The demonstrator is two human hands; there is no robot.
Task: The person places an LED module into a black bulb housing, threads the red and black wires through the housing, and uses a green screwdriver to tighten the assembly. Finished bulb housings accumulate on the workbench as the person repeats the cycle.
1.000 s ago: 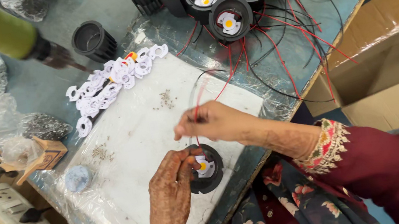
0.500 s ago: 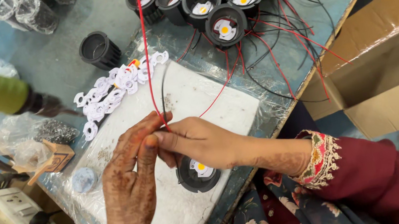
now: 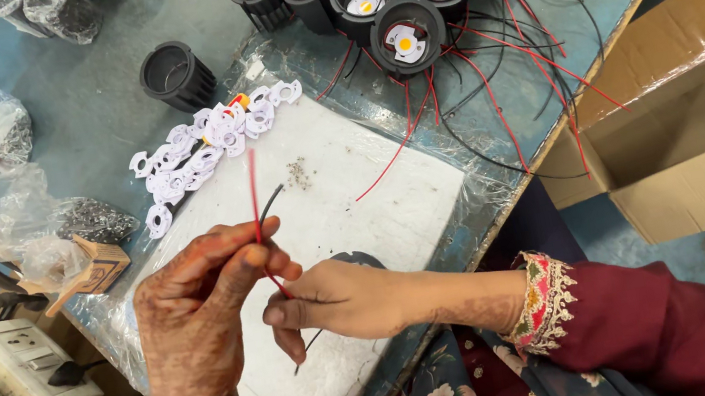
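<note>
Our left hand [image 3: 201, 297] pinches a red wire [image 3: 253, 186] and a black wire [image 3: 269, 202] between thumb and forefinger, their free ends pointing up. Our right hand [image 3: 341, 298] is closed around the same two wires just below, over a black round housing [image 3: 361, 258] that is mostly hidden, lying on the white foam pad [image 3: 353, 198]. We judge the thin wires could slip from the pinch or tug loose from the housing if pulled hard. Beyond, we count seven wired black housings [image 3: 406, 34] clustered at the table's far edge, one empty housing [image 3: 174, 75], a heap of white rings [image 3: 203, 147] and one open cardboard box [image 3: 698, 127].
</note>
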